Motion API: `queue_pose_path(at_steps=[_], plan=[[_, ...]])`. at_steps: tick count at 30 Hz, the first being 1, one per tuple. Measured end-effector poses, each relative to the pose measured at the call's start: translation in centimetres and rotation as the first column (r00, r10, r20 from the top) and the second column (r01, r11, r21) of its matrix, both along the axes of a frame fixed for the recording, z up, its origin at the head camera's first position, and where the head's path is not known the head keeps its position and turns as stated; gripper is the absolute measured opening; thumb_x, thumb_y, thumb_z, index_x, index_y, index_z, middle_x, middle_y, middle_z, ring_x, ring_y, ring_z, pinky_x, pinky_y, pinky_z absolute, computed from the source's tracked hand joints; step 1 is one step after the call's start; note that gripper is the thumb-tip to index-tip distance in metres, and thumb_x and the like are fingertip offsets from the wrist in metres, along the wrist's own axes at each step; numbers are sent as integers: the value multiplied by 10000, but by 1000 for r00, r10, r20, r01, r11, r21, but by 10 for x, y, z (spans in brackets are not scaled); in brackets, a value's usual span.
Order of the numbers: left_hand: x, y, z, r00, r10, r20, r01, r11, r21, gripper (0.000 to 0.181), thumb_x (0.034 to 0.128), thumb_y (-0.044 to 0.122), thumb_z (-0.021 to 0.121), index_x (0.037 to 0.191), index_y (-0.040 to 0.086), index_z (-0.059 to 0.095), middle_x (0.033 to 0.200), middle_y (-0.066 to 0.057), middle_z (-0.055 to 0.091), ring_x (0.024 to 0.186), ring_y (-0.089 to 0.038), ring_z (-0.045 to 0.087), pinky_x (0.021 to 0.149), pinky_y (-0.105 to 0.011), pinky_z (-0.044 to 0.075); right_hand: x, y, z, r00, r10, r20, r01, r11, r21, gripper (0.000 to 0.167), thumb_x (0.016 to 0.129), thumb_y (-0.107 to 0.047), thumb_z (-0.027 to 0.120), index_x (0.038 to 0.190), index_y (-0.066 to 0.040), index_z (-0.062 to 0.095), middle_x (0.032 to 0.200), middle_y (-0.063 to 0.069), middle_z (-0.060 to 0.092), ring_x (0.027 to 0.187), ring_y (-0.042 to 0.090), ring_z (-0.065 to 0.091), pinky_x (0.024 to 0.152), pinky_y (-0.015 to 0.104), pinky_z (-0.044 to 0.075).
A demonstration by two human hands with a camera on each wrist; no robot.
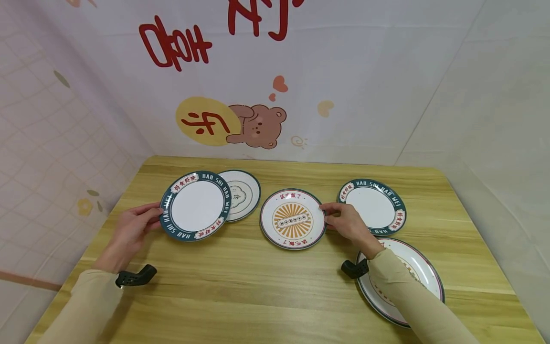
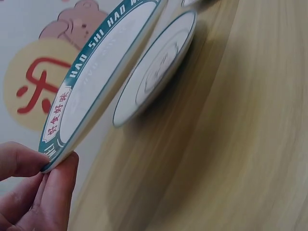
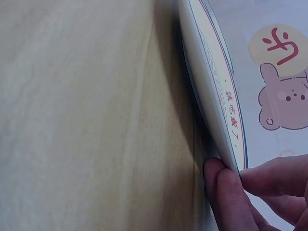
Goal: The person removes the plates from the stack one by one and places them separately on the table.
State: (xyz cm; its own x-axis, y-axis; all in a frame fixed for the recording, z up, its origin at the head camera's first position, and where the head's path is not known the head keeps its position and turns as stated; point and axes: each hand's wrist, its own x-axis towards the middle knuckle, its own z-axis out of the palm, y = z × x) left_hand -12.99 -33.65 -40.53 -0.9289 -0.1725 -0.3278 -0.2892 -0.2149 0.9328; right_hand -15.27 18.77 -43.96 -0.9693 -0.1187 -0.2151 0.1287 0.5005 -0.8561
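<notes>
My left hand (image 1: pixel 134 228) pinches the left rim of a white plate with a green lettered border (image 1: pixel 197 206). In the left wrist view that green-bordered plate (image 2: pixel 103 72) is raised off the table, thumb on top and fingers underneath. It partly covers a smaller white plate with a grey central design (image 1: pixel 245 195). At the middle, my right hand (image 1: pixel 347 223) pinches the right rim of a plate with an orange sunburst (image 1: pixel 293 220). The right wrist view shows the sunburst plate (image 3: pixel 219 91) edge-on, with a dark edge below it; what that edge belongs to I cannot tell.
Another green-bordered plate (image 1: pixel 373 208) lies behind my right hand. A larger white plate (image 1: pixel 429 272) sits at the right, partly under my right forearm. The wooden table (image 1: pixel 240 296) meets a printed wall cloth (image 1: pixel 343 62) at its back edge.
</notes>
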Motion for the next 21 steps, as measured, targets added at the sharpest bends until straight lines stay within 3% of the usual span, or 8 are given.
queue_pose_path(at_steps=[10, 21], plan=[[1, -28, -9, 999, 49, 13, -50, 998, 46, 284, 977, 13, 692, 829, 220, 818, 843, 57, 752, 699, -82, 724, 669, -215, 623, 0, 0, 0, 1000, 6, -11, -5, 1000, 8, 358, 984, 23, 578, 1334, 38, 653, 1202, 216, 618, 1021, 275, 641, 835, 336, 638], [1, -49, -13, 986, 152, 73, -157, 985, 69, 294, 945, -28, 709, 775, 186, 815, 778, 35, 745, 649, -98, 716, 608, -232, 623, 0, 0, 0, 1000, 6, -9, -6, 1000, 7, 366, 982, 28, 582, 1341, 32, 651, 1215, 218, 614, 1042, 288, 629, 851, 345, 636]])
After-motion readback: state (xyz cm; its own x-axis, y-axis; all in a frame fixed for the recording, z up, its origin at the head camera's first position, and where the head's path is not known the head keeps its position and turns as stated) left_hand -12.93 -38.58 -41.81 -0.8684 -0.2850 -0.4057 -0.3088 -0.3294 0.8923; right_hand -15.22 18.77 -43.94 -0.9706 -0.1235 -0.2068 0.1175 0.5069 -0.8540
